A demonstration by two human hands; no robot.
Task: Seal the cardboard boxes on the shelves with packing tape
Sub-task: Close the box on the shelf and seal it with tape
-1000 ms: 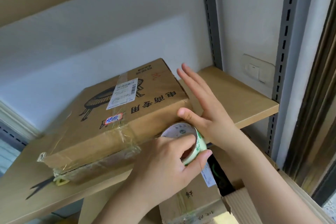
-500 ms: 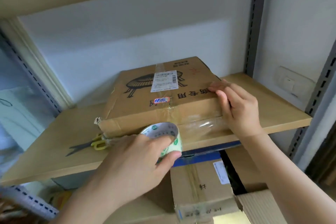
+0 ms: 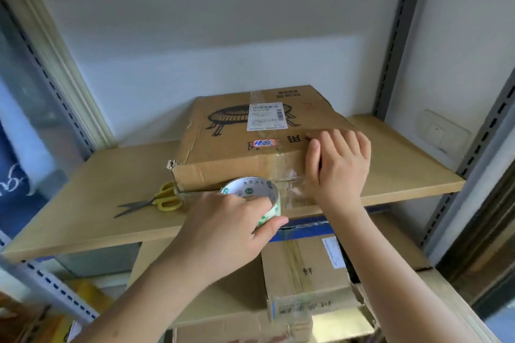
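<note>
A flat brown cardboard box [image 3: 231, 145] with a white label and a printed drawing lies on the wooden shelf [image 3: 100, 203]. My left hand [image 3: 223, 231] grips a roll of clear packing tape [image 3: 252, 195] with a white and green core, just in front of the box's front edge. A stretch of clear tape runs from the roll along the box's front face to the right. My right hand [image 3: 338, 167] lies flat over the box's front right corner, pressing on the tape there.
Yellow-handled scissors [image 3: 156, 200] lie on the shelf left of the box. Below the shelf stand other cardboard boxes [image 3: 306, 267], one with a blue strip. Grey slotted uprights [image 3: 395, 36] frame the shelf, and a wall switch [image 3: 440, 131] sits at the right.
My view has swung left and the box now sits centred. My right hand went from open beside the box to pressing on its front right corner. My left hand drew the roll leftward.
</note>
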